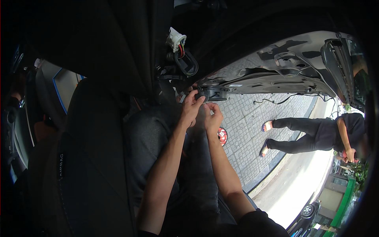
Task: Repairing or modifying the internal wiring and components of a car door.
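My left hand [191,108] is closed, thumb and fingertips pinching a small black part [202,95] whose kind I cannot make out. Close beside it on the right, my right hand [213,117] has its fingers curled in a pinch; whatever lies between them is too small to tell. Just beyond both hands sits a dark round housing [216,93] at the lower edge of an open car door [272,79]. Above the hands, a white connector [176,39] hangs with coloured wires, next to a black loop-shaped piece [187,64].
A dark car seat [94,158] fills the left, beside my legs. A red and white round object [222,136] lies by my right forearm. Loose cable [274,101] hangs from the door. On the paved ground [244,134] to the right stands another person [312,134].
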`<state>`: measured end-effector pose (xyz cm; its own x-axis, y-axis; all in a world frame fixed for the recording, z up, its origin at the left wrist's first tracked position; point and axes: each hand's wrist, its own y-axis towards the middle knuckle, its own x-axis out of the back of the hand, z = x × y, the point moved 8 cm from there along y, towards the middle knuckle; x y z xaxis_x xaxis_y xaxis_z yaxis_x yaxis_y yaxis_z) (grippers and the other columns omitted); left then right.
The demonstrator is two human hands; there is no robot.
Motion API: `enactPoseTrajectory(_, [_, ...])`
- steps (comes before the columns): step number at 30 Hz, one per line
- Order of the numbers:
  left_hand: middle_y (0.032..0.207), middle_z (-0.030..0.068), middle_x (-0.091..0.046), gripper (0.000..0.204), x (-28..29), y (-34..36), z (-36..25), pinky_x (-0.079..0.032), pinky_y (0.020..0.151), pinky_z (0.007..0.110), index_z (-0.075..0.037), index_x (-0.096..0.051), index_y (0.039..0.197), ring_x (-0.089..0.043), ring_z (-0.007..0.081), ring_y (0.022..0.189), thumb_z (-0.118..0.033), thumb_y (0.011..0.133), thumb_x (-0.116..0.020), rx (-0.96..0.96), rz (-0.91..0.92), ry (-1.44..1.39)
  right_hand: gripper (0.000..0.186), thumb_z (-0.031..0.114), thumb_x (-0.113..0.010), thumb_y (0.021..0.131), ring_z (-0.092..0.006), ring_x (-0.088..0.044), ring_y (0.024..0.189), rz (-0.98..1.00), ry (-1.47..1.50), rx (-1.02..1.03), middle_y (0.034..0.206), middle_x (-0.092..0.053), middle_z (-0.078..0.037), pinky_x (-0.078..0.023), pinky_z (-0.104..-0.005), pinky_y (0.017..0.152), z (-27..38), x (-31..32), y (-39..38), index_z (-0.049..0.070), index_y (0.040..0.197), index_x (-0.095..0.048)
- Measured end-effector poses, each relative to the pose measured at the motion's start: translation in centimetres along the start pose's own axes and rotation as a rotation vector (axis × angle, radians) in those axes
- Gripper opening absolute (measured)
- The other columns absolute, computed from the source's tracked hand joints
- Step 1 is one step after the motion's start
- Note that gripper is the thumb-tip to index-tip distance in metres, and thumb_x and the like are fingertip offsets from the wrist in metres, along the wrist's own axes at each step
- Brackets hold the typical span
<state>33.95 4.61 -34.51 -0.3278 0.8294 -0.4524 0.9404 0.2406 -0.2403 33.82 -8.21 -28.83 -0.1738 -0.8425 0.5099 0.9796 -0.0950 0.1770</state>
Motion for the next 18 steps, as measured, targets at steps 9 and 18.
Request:
enactPoseTrajectory(9, [0.09, -0.0011, -0.061, 0.031, 0.2, 0.3, 0.3, -0.04, 0.063, 0.02, -0.002, -0.056, 0.118, -0.049, 0.0045, 0.073, -0.011, 0.089, -0.065, -0.08, -0.011, -0.034, 0.016, 0.013, -0.065, 0.086, -0.0285, -0.067, 0.08, 0.047, -0.011, 0.005, 0.084, -0.068, -0.017, -0.051, -0.0354, 0.074, 0.4, -0.6, 0.2, -0.001, 0.094, -0.065])
enactPoseTrajectory(18, [0.091, 0.0004, -0.063, 0.032, 0.0, 0.0, -0.1, -0.041, 0.064, 0.02, -0.001, -0.056, 0.119, -0.052, 0.0044, 0.075, -0.01, 0.089, -0.065, -0.061, -0.002, -0.023, 0.016, 0.013, -0.064, 0.086, -0.0295, -0.067, 0.082, 0.011, -0.018, -0.021, 0.088, -0.068, -0.017, -0.05, -0.0366, 0.074, -0.1, -0.8, 0.5, 0.001, 0.096, -0.065])
